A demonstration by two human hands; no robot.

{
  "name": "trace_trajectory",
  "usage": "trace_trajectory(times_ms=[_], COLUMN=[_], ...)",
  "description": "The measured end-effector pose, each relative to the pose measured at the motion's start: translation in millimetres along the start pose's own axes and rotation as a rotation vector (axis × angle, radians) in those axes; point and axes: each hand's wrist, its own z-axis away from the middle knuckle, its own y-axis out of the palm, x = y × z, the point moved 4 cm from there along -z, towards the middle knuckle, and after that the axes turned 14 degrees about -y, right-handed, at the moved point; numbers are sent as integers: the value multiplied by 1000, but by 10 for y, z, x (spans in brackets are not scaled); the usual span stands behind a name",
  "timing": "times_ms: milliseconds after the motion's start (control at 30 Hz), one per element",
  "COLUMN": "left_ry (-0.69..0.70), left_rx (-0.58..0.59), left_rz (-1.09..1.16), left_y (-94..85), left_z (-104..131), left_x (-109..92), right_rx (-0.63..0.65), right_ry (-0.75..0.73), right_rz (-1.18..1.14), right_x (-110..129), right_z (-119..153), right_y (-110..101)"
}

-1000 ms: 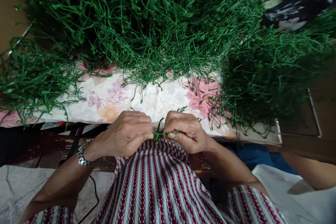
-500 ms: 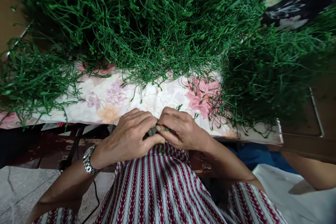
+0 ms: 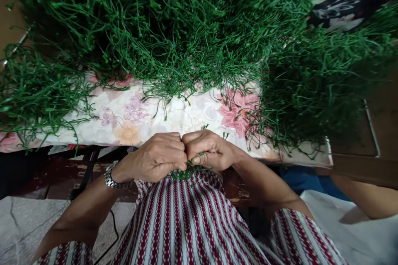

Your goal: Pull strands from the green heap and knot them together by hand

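My left hand (image 3: pixel 158 156) and my right hand (image 3: pixel 207 149) meet at the near edge of the table, their fingers curled and touching. Small green stems (image 3: pixel 185 172) show between and below the fingertips, over my striped clothing. Both hands are closed on green stems, mostly hidden by the fingers. Beyond them, on the flowered cloth (image 3: pixel 183 114), a large heap of thin green stems (image 3: pixel 174 29) spreads out.
Smaller heaps of stems lie at the left (image 3: pixel 40 91) and right (image 3: pixel 311 91). A dark flowered bag (image 3: pixel 345 4) is at the upper right. Someone's bare leg (image 3: pixel 363 198) shows at the lower right.
Both hands have closed further, with knuckles pressed together, and my left thumb has drawn back. More green bits show below the fingertips.
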Motion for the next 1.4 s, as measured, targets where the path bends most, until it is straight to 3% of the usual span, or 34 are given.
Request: trace_trajectory(times_ms=[233, 500, 667, 700, 767, 867, 933, 1000, 1067, 1200, 1333, 1400], left_ry=[4, -120, -231, -254, -311, -428, -525, -620, -694, -793, -841, -867], left_rx=[-49, -9, -97, -139, -232, -297, -346, -452, -555, -625, -662, -686], left_rz=[109, 206, 282, 308, 347, 350, 351, 388, 455, 545, 558, 570], left_y=[26, 36, -11, -41, -119, -237, -313, -385, -429, -434, -421, -411], left_z=[-9, 12, 54, 68, 97, 109, 87, 52, 7, -76, -97, -88], left_x=[47, 89, 241, 280, 345, 390, 410, 447, 504, 620, 652, 654], right_rx=[-107, -84, -38, -67, -272, -655, -776, -755, -674, -584, -241, -115], right_ry=[23, 119, 104, 77, 11, -72, -92, -65, 13, 163, 178, 215], right_rz=[-172, -176, -257, -239, -106, 293, 627, 877, 950, 994, 1184, 1296], right_x=[-84, -122, -2, 40, 138, 369, 554, 680, 712, 682, 547, 426], right_z=[37, 46, 30, 25, 29, 114, 192, 261, 336, 454, 367, 347], right_y=[4, 19, 38, -5, -204, -601, -783, -848, -806, -479, -35, 70])
